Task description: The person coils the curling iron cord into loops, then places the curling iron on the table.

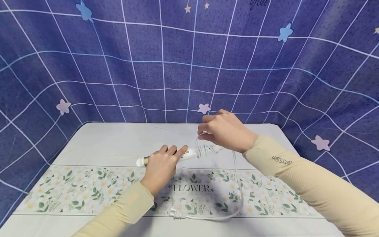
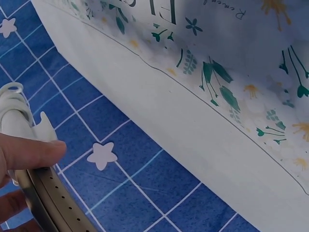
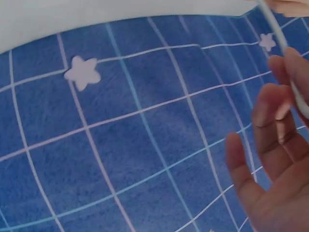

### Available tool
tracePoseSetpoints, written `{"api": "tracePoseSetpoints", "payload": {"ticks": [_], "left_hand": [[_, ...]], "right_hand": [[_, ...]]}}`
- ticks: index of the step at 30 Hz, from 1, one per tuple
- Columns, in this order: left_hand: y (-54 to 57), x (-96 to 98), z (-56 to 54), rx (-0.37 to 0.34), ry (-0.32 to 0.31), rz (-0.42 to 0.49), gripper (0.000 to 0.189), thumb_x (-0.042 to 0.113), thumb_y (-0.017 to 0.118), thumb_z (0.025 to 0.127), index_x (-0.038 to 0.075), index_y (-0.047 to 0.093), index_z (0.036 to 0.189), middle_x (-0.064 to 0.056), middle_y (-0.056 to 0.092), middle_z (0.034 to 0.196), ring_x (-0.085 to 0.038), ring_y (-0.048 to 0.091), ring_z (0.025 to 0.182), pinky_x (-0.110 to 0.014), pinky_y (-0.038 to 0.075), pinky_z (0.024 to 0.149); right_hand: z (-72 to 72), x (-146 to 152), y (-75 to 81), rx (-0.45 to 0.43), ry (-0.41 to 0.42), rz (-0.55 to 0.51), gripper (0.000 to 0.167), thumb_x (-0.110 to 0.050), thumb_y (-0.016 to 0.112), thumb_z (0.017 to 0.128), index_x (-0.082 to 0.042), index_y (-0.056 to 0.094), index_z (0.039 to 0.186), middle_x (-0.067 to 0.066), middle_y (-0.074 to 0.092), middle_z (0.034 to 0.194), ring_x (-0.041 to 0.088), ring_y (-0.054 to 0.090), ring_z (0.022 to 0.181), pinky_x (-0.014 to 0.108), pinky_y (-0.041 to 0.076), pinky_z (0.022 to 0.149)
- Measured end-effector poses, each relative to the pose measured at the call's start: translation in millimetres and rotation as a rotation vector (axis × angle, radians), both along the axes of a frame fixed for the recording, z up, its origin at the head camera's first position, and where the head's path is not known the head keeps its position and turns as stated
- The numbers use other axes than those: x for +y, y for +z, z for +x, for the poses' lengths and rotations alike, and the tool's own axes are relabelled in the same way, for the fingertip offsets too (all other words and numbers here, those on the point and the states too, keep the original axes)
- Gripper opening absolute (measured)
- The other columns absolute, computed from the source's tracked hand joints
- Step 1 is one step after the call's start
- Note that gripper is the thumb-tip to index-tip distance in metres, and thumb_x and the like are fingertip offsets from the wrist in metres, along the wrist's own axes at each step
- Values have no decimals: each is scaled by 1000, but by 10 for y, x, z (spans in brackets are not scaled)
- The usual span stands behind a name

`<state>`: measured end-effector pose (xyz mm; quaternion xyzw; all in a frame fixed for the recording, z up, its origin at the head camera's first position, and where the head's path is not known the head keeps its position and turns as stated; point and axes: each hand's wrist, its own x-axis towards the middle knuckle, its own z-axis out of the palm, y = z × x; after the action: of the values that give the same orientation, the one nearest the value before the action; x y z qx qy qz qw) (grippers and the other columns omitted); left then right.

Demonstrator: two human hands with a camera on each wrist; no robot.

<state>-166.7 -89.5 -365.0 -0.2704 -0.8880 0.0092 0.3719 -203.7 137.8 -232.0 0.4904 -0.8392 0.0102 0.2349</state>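
Observation:
A white and gold hair styling iron (image 1: 190, 153) lies across both hands' area, its white tip toward the left. My left hand (image 1: 162, 166) grips it around the gold part. In the left wrist view, the thumb presses beside a white tab, and the gold barrel (image 2: 50, 198) shows a row of small holes. White power cord (image 1: 202, 150) is wound in loops round the handle end. Above those loops, my right hand (image 1: 222, 128) pinches a stretch of the cord; the right wrist view shows that cord (image 3: 275, 24) between thumb and finger, the other fingers loosely bent.
The cord's free length curves down on the right to a two-prong plug (image 1: 177, 213) near the front. A white table cover (image 1: 100, 141) with a flowered band lies underneath. Behind and at the sides hangs a blue gridded cloth (image 1: 177, 72) with stars.

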Motion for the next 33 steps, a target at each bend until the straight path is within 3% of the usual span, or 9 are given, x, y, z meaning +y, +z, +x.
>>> {"api": "tracePoseSetpoints", "payload": {"ticks": [6, 9, 17, 25, 28, 33], "left_hand": [[4, -16, 17, -5, -40, 6, 64, -5, 84, 66, 20, 72, 123, -3, 71, 88, -23, 62, 70, -27, 49, 45], [6, -32, 17, -24, -61, 12, 66, -5, 84, 66, 21, 71, 126, -2, 71, 92, -23, 64, 75, -28, 50, 47], [32, -72, -2, 33, -129, 3, 65, -4, 81, 69, 27, 71, 125, 1, 70, 96, -21, 65, 78, -26, 43, 39], [61, -99, -4, 44, -129, 14, 64, -2, 83, 70, 29, 71, 125, 3, 71, 97, -20, 67, 80, -25, 32, 34], [67, -106, -4, 38, -127, 23, 64, 0, 84, 71, 30, 71, 126, 4, 71, 97, -20, 67, 81, -26, 33, 34], [70, -116, -4, 1, -146, 62, 64, -1, 84, 72, 29, 70, 127, 4, 72, 98, -21, 68, 83, -28, 42, 36]], "right_hand": [[-164, 47, -13, 61, 22, -10, 16, -32, 81, 85, -17, 76, 86, -6, 69, 82, 12, 65, 67, 39, 50, 77], [-239, 87, -21, 51, 31, -11, 17, -34, 79, 86, -17, 76, 86, -6, 72, 83, 13, 67, 68, 39, 51, 74], [-367, 197, -24, -177, 24, -39, 11, -22, 75, 91, -14, 80, 96, -4, 73, 92, 15, 72, 78, 39, 60, 72], [-423, 257, -32, -322, 25, -54, 17, -8, 68, 97, -8, 78, 110, 2, 71, 98, 15, 70, 81, 35, 58, 74], [-451, 278, -50, -366, 17, -72, 18, -7, 67, 97, -8, 78, 111, 3, 72, 101, 14, 69, 82, 35, 58, 76], [-502, 338, -81, -416, -97, -79, 15, -18, 69, 97, -11, 79, 107, 1, 71, 98, 12, 65, 77, 38, 57, 75]]}}
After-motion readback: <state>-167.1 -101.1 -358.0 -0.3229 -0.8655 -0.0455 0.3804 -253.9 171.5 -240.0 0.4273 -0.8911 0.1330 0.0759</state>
